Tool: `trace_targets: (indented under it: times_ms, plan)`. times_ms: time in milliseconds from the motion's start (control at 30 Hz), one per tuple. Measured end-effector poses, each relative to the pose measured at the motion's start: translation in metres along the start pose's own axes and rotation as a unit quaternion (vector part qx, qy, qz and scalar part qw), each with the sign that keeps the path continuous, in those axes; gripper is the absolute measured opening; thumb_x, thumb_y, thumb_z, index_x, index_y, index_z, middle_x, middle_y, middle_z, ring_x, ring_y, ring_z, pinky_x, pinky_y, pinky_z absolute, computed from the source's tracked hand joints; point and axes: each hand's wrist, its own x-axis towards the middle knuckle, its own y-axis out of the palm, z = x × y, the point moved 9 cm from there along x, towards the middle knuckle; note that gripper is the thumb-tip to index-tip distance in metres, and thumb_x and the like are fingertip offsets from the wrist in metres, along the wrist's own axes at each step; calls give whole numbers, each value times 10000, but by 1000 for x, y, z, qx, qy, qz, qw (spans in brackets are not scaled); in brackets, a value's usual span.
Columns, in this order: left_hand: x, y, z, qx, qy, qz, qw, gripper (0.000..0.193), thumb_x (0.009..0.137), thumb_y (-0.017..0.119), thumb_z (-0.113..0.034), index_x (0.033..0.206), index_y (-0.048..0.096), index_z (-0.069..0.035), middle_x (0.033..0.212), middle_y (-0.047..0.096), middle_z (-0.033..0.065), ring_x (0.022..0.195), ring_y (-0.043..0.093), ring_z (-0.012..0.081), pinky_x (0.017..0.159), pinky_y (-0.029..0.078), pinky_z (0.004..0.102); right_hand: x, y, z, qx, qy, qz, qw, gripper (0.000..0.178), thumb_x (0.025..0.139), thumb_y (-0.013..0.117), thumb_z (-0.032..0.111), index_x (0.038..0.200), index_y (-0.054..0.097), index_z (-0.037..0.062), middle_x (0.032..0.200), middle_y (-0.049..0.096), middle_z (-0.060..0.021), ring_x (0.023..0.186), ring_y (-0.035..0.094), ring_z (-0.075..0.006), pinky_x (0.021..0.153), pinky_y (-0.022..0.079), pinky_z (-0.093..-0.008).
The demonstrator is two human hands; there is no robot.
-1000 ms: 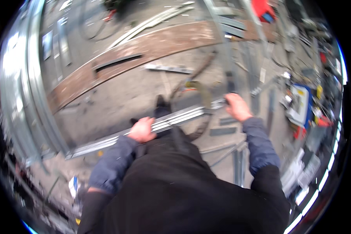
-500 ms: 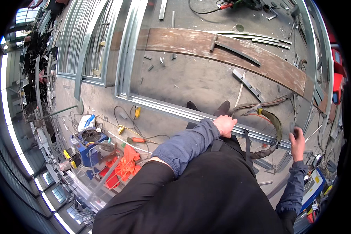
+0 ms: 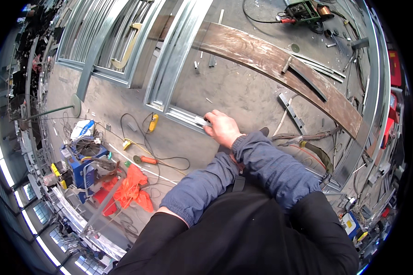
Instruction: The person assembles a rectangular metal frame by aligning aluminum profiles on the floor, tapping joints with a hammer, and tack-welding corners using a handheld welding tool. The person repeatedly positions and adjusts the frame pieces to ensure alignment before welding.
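Note:
My right hand (image 3: 222, 130) reaches across my body to the near rail (image 3: 183, 118) of a galvanised metal frame. Its fingers are closed around a small light-grey piece (image 3: 202, 121), which rests on or just above the rail; its exact kind is not clear. The left forearm (image 3: 199, 185) passes under the right sleeve (image 3: 275, 167). That forearm hides my left hand's fingers. Beyond the rail, a worn brown plank (image 3: 261, 50) crosses the frame. On it lie a hammer-like tool's short head (image 3: 287, 64) and a dark metal bar (image 3: 307, 82).
A thick cable bundle (image 3: 319, 153) hangs over the rail at right. On the left floor are a yellow-handled tool (image 3: 153, 123), an orange-bodied grinder (image 3: 148, 160), loose cords, orange cloth (image 3: 134, 188) and a blue machine (image 3: 80, 172). A green wire-feed unit (image 3: 303, 11) stands far off.
My right hand has swung from the far right across to the left, over my left forearm, bringing a small piece to the rail. The view has shifted right.

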Motion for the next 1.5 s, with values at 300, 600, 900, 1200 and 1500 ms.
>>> trace_targets:
  times_ms: [300, 600, 900, 1200, 1500]
  plan:
    - [-10, -13, -16, -149, 18, -45, 988, 453, 984, 619, -285, 1395, 626, -95, 1396, 638, 161, 1366, 565, 311, 1142, 435, 436, 8, 15, 10, -18, -41, -28, 999, 193, 982, 710, 208, 1143, 738, 105, 1043, 664, -83, 1046, 642, -315, 936, 548, -427]
    - [-5, -20, -20, -250, 33, -62, 966, 464, 1042, 540, -289, 1457, 583, -85, 1489, 584, 173, 1433, 513, 318, 1209, 378, 437, 16, 22, -7, 70, 62, 25, 995, 243, 949, 726, 239, 1137, 709, 87, 1095, 659, -132, 1091, 642, -345, 961, 538, -445]
    - [-17, -26, -13, -361, 42, -51, 930, 478, 1101, 461, -294, 1519, 540, -75, 1583, 531, 185, 1500, 461, 325, 1277, 321, 439, 43, 35, -23, 110, 152, 133, 973, 382, 921, 720, 340, 1062, 660, -10, 1063, 692, -223, 1039, 674, -403, 921, 539, -470]
    - [1, -45, -39, 222, 67, -66, 971, 171, 894, 607, -219, 891, 691, -70, 895, 716, 136, 872, 650, 292, 817, 479, 427, 55, -100, -101, -22, 107, -181, 977, 339, 945, 758, 230, 1194, 674, 15, 1145, 705, -208, 1051, 694, -371, 932, 560, -456]
    - [0, -44, -37, 230, 55, -33, 971, 224, 928, 604, -207, 991, 726, -29, 936, 720, 138, 963, 682, 318, 882, 509, 454, -20, -268, -339, -251, 261, -240, 901, 588, 992, 690, 327, 1489, 566, 39, 1494, 573, -233, 1383, 523, -444, 1192, 413, -494]
